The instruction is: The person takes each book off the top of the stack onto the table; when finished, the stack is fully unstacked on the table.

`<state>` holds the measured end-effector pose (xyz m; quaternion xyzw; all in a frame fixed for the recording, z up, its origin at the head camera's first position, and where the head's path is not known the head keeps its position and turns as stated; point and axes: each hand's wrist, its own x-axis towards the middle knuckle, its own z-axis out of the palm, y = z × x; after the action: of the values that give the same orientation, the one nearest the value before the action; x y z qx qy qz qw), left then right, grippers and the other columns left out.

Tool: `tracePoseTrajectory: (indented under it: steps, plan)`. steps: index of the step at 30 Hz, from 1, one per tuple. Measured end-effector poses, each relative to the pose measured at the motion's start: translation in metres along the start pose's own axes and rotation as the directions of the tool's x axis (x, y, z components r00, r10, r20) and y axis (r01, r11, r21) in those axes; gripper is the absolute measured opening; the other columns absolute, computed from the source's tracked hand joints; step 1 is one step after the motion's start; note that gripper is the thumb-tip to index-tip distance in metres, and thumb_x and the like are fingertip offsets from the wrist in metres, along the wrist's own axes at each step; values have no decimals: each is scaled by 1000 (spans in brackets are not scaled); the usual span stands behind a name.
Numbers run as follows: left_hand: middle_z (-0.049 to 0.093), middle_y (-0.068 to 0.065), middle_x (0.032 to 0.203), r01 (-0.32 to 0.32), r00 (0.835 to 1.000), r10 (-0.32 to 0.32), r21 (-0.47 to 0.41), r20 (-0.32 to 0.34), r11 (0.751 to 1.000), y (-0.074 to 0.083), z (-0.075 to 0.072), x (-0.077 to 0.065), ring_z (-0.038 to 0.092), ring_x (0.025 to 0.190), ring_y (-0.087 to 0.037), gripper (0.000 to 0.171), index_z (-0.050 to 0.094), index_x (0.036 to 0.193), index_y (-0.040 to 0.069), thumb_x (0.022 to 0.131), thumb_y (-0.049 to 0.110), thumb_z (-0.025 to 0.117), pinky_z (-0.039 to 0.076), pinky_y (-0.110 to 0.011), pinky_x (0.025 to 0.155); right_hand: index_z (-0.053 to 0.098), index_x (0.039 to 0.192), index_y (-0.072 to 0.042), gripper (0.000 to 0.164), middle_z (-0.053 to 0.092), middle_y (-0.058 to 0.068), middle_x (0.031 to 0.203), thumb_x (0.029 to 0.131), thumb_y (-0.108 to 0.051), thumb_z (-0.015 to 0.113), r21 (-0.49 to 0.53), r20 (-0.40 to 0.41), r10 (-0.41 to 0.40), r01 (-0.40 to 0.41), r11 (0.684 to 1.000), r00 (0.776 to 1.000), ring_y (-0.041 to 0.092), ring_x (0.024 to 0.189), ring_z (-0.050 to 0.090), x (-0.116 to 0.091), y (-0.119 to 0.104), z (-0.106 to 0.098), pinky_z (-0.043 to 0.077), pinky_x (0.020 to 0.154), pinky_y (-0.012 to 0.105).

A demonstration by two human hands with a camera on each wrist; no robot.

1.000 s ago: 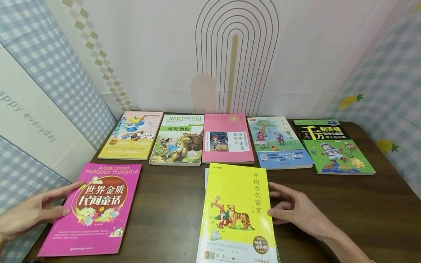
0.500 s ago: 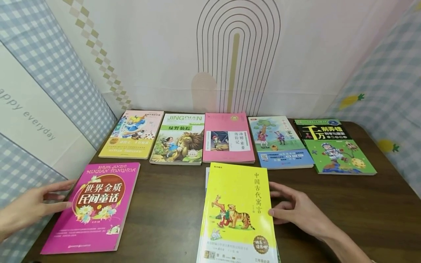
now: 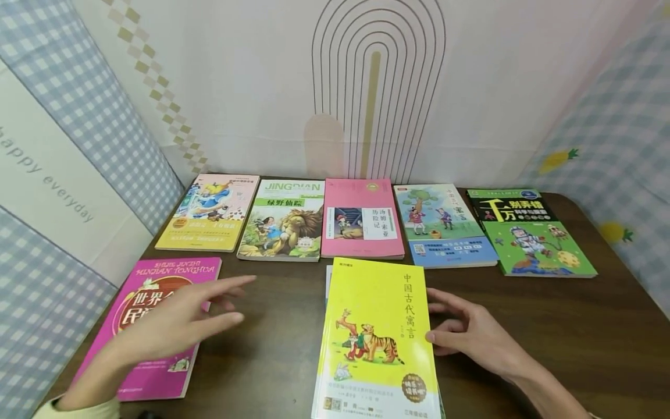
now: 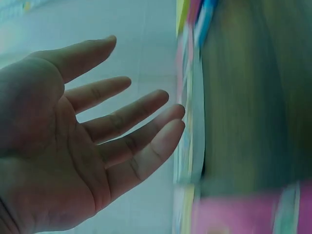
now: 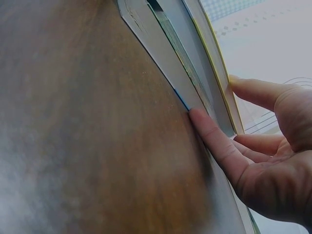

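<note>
Nearest to you, toward the front side of the tabletop (image 3: 282,355), is the stack with the yellow 中国古代寓言 book (image 3: 374,331) on top; its lower end is cut off by the view, and the right wrist view shows several books pressed together below. Your right hand (image 3: 473,334) rests at the right side of this stack, fingers loose and almost straight, the thumb touching the yellow book's edge; it is not closed around anything. Your left hand (image 3: 178,320) has its fingers apart and holds nothing; it hangs over the magenta folk-tale book (image 3: 152,378), which lies flat and single beside the left edge. Farther away, along the far edge, five books lie in a row, covers up: from the far left corner, the pink-and-yellow book (image 3: 209,212), the 绿野仙踪 book (image 3: 282,224), the pink Tom Sawyer book (image 3: 363,218), the blue-bottomed fable book (image 3: 445,224), and, near the far right corner, the black-and-green astronaut book (image 3: 531,233). I judge that the far row is done and a nearer row is only begun, with the magenta book; the stacked books seem to be what is left, though I cannot count them surely.
</note>
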<state>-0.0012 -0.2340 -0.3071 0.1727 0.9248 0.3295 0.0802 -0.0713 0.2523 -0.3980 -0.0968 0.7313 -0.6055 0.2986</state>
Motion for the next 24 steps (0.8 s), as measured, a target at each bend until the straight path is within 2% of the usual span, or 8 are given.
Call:
tracePoseTrajectory:
  steps: [2, 6, 8, 10, 14, 17, 19, 24]
  plan:
    - [71, -8, 131, -45, 997, 48, -55, 57, 997, 11, 14, 13, 70, 110, -11, 60, 47, 160, 23, 105, 35, 67, 62, -31, 88, 23, 168, -7, 92, 42, 35, 158, 96, -19, 79, -1, 4, -2, 2, 1000, 1000, 30, 106, 75, 0, 0, -1, 66, 87, 44]
    - [73, 1, 118, -72, 981, 97, -147, 169, 986, 24, 44, 40, 70, 105, -9, 64, 42, 163, 23, 106, 39, 65, 62, -31, 92, 23, 169, -7, 92, 43, 34, 158, 96, -19, 79, 6, 4, -4, 4, 1000, 1000, 30, 106, 75, 0, -1, -1, 66, 87, 45]
    - [73, 5, 112, -66, 972, 100, -159, 214, 985, 26, 58, 52, 70, 100, -6, 66, 40, 164, 23, 105, 39, 66, 60, -29, 91, 23, 169, -6, 92, 43, 34, 158, 96, -18, 79, 12, 6, -7, 7, 1000, 1000, 29, 105, 75, -1, -1, 0, 66, 87, 44]
    - [71, 6, 112, -39, 966, 77, -156, 247, 987, 27, 70, 60, 68, 97, -3, 67, 39, 164, 24, 105, 40, 66, 58, -28, 88, 22, 168, -5, 93, 42, 35, 158, 97, -17, 79, 18, 14, -16, 16, 1000, 1000, 29, 105, 75, 0, 0, 2, 66, 87, 45]
    - [64, -3, 135, 37, 965, 5, -155, 262, 987, 28, 84, 68, 68, 95, -2, 71, 40, 164, 26, 102, 40, 71, 56, -27, 85, 22, 168, -5, 94, 43, 34, 158, 96, -17, 80, 25, 9, -6, 6, 1000, 1000, 30, 105, 75, 1, -1, 3, 66, 87, 44]
    - [55, -10, 150, 71, 967, -21, -188, 256, 980, 29, 89, 72, 70, 92, -2, 76, 40, 164, 25, 99, 34, 76, 56, -26, 86, 23, 168, -6, 94, 44, 33, 157, 95, -18, 81, 23, 1, 3, -3, 1000, 1000, 30, 105, 75, 1, -1, 3, 66, 87, 44]
    - [51, -15, 154, 75, 966, -13, -231, 260, 970, 31, 91, 73, 73, 91, -3, 78, 40, 165, 23, 97, 27, 79, 58, -25, 86, 23, 168, -5, 94, 45, 34, 156, 95, -18, 81, 19, -1, 1, -1, 1000, 1000, 30, 105, 75, 1, -1, 2, 66, 87, 43]
    - [48, -22, 153, 83, 967, 2, -321, 256, 943, 33, 94, 72, 74, 95, -8, 82, 40, 164, 19, 93, 13, 81, 62, -22, 79, 25, 167, -2, 94, 47, 33, 152, 93, -17, 82, 6, -12, 7, -7, 1000, 1000, 30, 105, 74, -2, -1, 1, 66, 87, 40]
